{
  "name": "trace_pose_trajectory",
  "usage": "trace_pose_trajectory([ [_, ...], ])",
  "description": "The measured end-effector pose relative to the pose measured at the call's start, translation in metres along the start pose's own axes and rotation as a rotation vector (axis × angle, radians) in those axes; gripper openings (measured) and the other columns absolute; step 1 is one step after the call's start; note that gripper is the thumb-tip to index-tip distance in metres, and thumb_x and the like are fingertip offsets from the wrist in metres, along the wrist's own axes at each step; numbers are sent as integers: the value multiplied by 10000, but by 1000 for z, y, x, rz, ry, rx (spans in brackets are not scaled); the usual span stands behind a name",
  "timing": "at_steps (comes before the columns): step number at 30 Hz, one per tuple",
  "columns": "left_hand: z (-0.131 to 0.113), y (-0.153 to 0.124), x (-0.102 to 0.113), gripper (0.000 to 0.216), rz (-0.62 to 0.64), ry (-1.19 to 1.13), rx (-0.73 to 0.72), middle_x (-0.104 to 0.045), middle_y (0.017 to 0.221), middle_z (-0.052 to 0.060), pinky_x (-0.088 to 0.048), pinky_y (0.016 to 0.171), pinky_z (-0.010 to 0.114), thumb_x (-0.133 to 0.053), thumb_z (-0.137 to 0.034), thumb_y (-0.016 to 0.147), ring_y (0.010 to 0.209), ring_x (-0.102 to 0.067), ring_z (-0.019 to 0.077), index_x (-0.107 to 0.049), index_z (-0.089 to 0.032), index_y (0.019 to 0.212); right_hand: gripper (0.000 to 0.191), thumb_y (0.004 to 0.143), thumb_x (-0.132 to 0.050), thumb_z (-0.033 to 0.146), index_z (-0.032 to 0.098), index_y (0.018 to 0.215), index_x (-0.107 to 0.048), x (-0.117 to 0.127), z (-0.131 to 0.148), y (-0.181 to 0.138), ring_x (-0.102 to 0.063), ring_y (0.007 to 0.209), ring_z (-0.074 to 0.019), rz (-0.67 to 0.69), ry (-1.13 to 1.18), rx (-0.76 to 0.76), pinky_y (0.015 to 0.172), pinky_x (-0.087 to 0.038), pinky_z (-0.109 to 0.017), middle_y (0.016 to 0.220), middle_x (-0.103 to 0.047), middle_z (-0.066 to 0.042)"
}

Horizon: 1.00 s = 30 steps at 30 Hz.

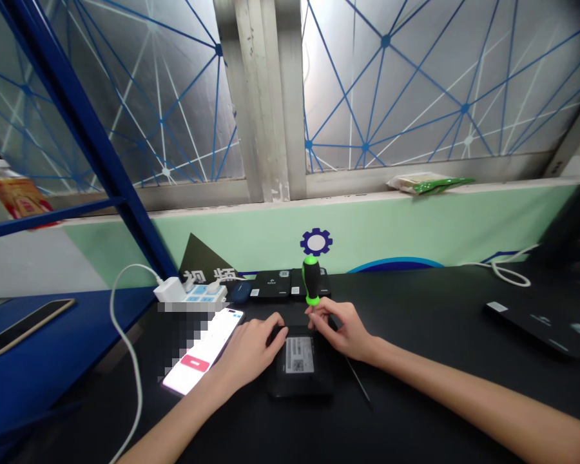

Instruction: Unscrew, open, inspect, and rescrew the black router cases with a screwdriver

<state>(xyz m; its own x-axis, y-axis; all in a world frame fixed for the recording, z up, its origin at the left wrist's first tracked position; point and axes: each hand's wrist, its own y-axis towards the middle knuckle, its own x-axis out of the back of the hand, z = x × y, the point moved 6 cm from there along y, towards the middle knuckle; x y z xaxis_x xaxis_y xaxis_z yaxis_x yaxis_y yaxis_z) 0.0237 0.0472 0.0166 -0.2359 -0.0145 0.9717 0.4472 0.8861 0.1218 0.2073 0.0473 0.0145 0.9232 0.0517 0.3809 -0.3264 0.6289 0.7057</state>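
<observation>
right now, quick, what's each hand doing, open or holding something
Left hand: at the edge of the labelled black device, fingers bent; whether it grips cannot be told.
Right hand: closed, fingertips holding the screwdriver upright.

A black-and-green screwdriver (pixel 312 278) is held nearly upright, handle at the top. The handle's body is black, and 2 bright green parts are seen on it, 1 at the rounded top and 1 at the lower collar. Beneath the collar, the shaft is pinched by the right hand (pixel 341 325); whether the device is touched by the tip cannot be told. The flat black device (pixel 301 380), its corners rounded, is laid on the black tabletop (pixel 406 425), and its far left edge is steadied by the left hand (pixel 258 341). On its upward face, 1 pale printed label (pixel 299 355) with a square code is borne.
</observation>
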Motion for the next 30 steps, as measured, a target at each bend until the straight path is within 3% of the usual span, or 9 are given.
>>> trace_pose_trajectory([
  [14,-3,0,2,313,12,-1,12,-665,750,14,-363,596,268,-338,-425,1019,690,-637,221,-593,-244,1018,145,927,-602,287,198,827,-547,-1,-4,0,-542,518,-111,-40,-14,-43,504,-466,-210,634,-587,16],
  [18,-3,-1,2,308,3,-2,5,-653,733,9,-363,594,269,-336,-422,1018,679,-632,221,-589,-246,1011,101,962,-529,267,186,950,-588,-2,-2,0,-582,552,-125,5,-1,-30,548,-494,-229,689,-646,-12],
  [22,-2,-1,1,296,0,-2,3,-636,709,2,-358,590,266,-341,-417,1020,672,-630,219,-585,-251,1005,180,981,-485,262,171,1080,-605,0,2,-1,-623,588,-139,41,-21,-4,599,-510,-248,734,-688,-33],
  [30,-1,0,1,284,-2,3,2,-644,729,4,-353,591,265,-348,-408,1022,683,-632,219,-585,-253,1017,128,973,-522,254,177,962,-623,0,1,-1,-625,582,-135,19,-23,6,603,-511,-240,725,-689,-30],
])
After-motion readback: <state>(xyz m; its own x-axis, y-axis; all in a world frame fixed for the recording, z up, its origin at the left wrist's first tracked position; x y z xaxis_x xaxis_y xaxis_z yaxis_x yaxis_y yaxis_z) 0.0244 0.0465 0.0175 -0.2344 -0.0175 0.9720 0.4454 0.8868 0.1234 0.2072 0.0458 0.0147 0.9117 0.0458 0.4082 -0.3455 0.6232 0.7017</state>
